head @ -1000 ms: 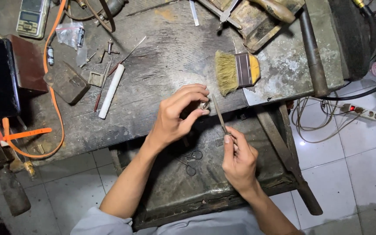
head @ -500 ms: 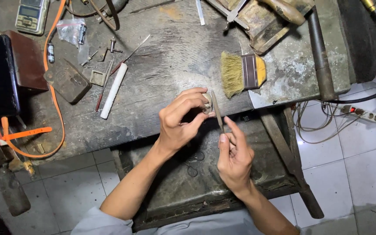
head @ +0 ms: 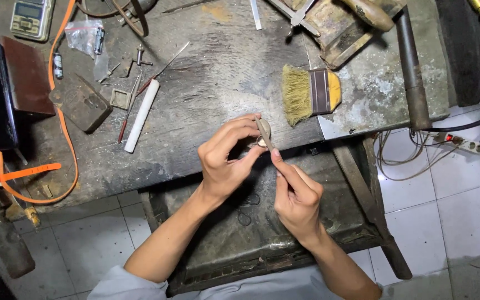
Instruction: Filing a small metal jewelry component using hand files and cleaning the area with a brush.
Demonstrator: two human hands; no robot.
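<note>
Pinching a small ring [head: 261, 142] between thumb and curled fingers of the left hand [head: 226, 161], right at the front edge of the bench [head: 206, 83], likely so the edge steadies the grip. Fingers closed tight round the piece, thumb below, forefinger arched over the top; too small to tell more about the piece than a pale metal glint. Gripping a thin file [head: 264, 132] in the right hand [head: 296, 194], forefinger stretched along the shaft to press and guide, other fingers folded shut round the hidden handle end. File tip laid across the ring, touching it, slanting up and away from the body.

Working above a dark tray [head: 284, 244] slung under the bench, probably placed there to catch filings; a few wire loops [head: 248, 208] lying in it. Brush [head: 311, 91] with yellow handle resting just beyond the hands, near enough for sweeping dust. White rod [head: 141, 114] and thin tools well off to the left, apart from the work. Small scale [head: 31, 16] at the far left corner, orange strap [head: 59, 128] curving along the left side. Heavy iron bar [head: 412, 72] lying along the right edge, power strip [head: 459, 143] on the tiled floor beyond.
</note>
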